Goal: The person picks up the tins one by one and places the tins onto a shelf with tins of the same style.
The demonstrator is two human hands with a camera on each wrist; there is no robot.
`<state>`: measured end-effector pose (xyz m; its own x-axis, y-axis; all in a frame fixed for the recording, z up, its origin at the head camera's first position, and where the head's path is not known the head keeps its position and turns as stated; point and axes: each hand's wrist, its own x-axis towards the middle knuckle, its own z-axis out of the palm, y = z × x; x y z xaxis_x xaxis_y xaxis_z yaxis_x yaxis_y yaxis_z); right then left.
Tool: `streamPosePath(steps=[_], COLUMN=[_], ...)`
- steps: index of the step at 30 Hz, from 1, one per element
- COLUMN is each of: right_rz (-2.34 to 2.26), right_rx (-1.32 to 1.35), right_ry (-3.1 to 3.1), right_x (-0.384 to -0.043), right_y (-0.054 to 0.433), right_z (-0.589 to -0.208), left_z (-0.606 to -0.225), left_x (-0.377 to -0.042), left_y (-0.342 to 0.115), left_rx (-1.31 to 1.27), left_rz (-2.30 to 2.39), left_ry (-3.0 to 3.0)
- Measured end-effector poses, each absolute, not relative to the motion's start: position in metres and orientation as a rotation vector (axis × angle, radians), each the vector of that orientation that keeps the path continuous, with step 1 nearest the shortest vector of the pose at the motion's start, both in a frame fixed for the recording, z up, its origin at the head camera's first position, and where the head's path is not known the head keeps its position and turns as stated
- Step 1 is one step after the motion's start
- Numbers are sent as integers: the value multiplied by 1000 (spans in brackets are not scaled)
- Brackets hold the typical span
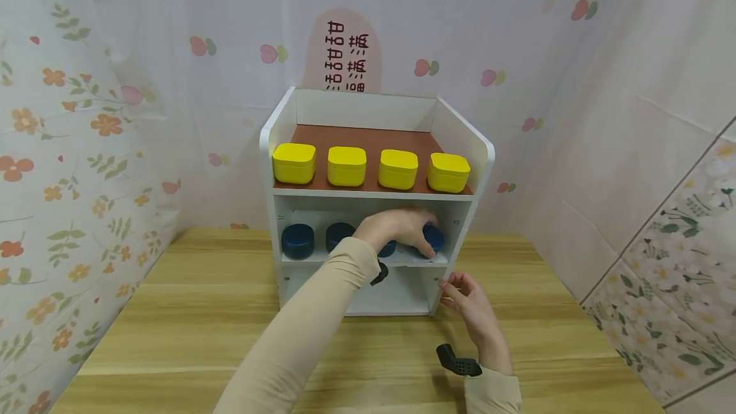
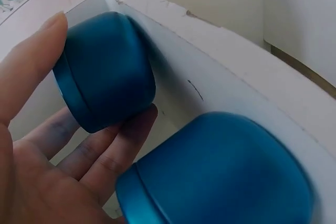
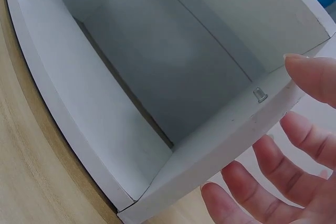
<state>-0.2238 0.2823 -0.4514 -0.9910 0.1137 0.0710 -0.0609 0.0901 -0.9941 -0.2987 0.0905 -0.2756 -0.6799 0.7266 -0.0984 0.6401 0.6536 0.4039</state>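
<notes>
A white shelf unit stands on the wooden table. At the right end of its middle shelf, my left hand holds a round blue tin. In the left wrist view, the thumb lies on the rim of this tin and the fingers curve round its other side. A neighbouring blue tin sits close by. Two more blue tins stand further left on that shelf. My right hand grips the front edge of the right side panel, thumb over the edge and fingers along the outside.
Several yellow lidded boxes stand in a row on the brown top shelf. Below the blue tins is the bottom compartment. Patterned curtains hang behind and beside the wooden table. A small clear peg sticks out of the inner panel.
</notes>
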Motion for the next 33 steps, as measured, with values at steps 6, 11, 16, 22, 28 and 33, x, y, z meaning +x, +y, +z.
streamPosePath(steps=[6, 11, 16, 22, 28, 33], right_rz=[2031, 2041, 2041, 2026, 2000, 1986], right_rx=[-48, -40, -48, -55, -67, -82], right_ry=[-2228, -2222, -2218, -2226, -2263, -2283], right_x=[-224, -224, -223, -223, -222, -222], right_y=[282, 281, 281, 281, 281, 287], right_z=[-451, -450, -451, -454, -455, -450], left_z=[-277, -277, -279, -281, -278, -272], left_x=[-298, -299, -300, -301, -296, -285], left_y=[92, 91, 92, 90, 81, 72], left_rx=[1094, 1082, 1081, 1084, 1078, 1111], left_rz=[483, 484, 474, 493, 502, 524], left_ry=[2616, 2617, 2624, 2626, 2628, 2658])
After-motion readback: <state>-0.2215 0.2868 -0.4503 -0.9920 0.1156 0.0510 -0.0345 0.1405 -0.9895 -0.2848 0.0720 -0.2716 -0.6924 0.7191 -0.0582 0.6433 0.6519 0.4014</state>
